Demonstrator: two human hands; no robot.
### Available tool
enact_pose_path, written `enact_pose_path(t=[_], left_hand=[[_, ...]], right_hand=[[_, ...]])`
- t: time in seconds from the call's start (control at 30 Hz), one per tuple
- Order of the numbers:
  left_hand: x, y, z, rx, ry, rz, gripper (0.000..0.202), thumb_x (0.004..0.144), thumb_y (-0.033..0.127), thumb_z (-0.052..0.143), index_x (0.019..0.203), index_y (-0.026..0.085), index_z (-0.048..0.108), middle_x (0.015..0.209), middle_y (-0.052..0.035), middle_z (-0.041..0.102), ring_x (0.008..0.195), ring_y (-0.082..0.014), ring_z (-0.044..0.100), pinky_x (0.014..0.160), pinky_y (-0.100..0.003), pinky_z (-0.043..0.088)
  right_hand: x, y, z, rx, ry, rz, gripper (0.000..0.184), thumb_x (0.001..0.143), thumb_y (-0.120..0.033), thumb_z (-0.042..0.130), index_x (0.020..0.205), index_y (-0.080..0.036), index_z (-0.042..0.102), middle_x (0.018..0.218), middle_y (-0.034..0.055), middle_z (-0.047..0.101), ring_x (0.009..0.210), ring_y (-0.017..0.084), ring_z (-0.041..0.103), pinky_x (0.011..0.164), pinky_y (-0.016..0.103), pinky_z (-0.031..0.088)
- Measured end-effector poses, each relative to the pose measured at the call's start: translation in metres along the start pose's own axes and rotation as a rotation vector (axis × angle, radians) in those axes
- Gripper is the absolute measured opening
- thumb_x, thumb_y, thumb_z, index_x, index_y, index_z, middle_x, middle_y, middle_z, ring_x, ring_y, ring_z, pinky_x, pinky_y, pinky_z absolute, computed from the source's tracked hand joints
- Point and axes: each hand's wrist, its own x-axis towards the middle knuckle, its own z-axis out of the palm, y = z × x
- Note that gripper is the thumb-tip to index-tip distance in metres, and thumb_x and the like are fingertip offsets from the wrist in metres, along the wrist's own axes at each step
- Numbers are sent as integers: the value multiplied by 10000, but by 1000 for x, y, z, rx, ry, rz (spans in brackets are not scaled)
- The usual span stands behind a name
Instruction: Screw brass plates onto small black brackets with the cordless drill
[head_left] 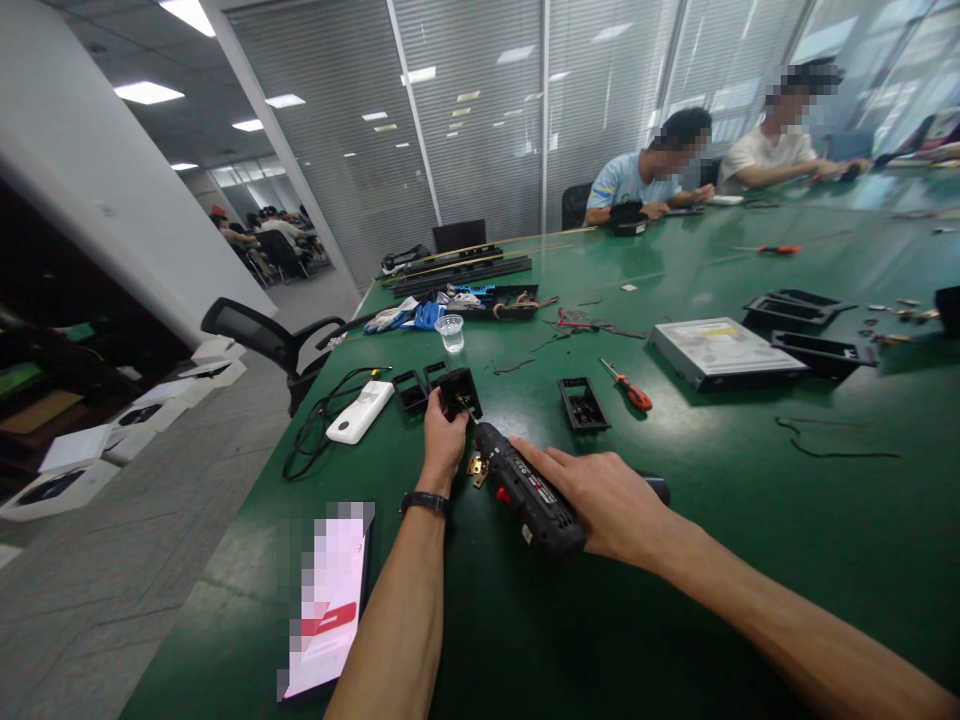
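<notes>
My left hand [444,432] is closed on a small black plastic housing [460,388], tilted up with brass-coloured parts inside it. Wrapped around a black cordless drill [531,488] with a red switch is my right hand [600,490]. The drill's bit points at the housing; whether its tip touches a screw is too small to tell. Brass metal plates [477,468] lie on the table just below the drill's nose. Two black frames [409,392] stand behind my left hand, and another black frame [583,405] lies to the right beyond the drill.
On the green table [720,560] are a phone [330,600], a white power bank [361,412] with cable, a clear plastic cup [450,333], an orange screwdriver [628,386] and a metal disc drive [724,350]. Gloves [409,314] lie farther back. Two people sit across the table.
</notes>
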Motion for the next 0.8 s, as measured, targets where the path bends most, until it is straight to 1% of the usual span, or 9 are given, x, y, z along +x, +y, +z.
enact_pose_path(t=[0.17,0.33,0.47,0.53,0.6,0.67,0.73,0.8], left_hand=[[0,-1,0,3,-3,-6,503,782,1,641,1250,174,582,1293,-121,679,1185,-219,660,1089,-395,487],[1,-2,0,11,-1,-18,509,774,-2,646,1249,168,577,1296,-127,676,1145,-219,674,1069,-394,501],[0,-1,0,-2,-4,-5,509,773,-1,642,1249,165,576,1305,-133,672,1167,-222,668,1076,-398,496],[0,1,0,-4,-7,-8,514,772,-1,639,1252,171,576,1307,-130,673,1178,-223,664,1084,-402,491],[0,2,0,-6,-8,-18,526,771,-2,636,1261,175,573,1308,-129,673,1185,-225,662,1091,-408,485],[0,2,0,-7,-5,-26,539,768,-3,637,1272,174,568,1311,-133,670,1193,-229,658,1098,-414,480],[0,3,0,-5,-5,-27,531,768,-1,639,1264,173,572,1304,-134,672,1193,-233,658,1099,-419,480],[0,3,0,-1,-3,-19,500,770,3,641,1236,177,587,1285,-126,680,1182,-233,664,1096,-422,483]], right_hand=[[0,-1,0,-10,14,6,1061,829,-442,694,1678,-271,81,1215,115,706,870,305,722,722,376,457],[0,-1,1,-32,2,0,1052,825,-376,674,1677,-257,70,1223,117,704,875,318,725,697,383,451],[0,0,-1,3,16,-7,1029,840,-431,676,1673,-260,96,1193,110,716,885,319,729,716,390,458],[-1,-1,-1,8,23,-9,1045,837,-438,686,1674,-260,86,1182,105,715,881,315,727,716,391,461],[-1,-2,-1,-9,21,-10,1067,825,-407,696,1674,-256,68,1183,102,709,850,306,723,697,390,459],[0,-3,1,-34,13,-11,1070,811,-384,702,1672,-247,82,1196,103,701,825,301,716,675,387,456],[1,-3,3,-41,6,-14,1057,802,-376,706,1666,-240,113,1212,107,693,848,302,713,676,382,457],[1,-2,3,-29,5,-19,1066,792,-365,713,1664,-242,113,1237,111,683,893,301,711,694,376,460]])
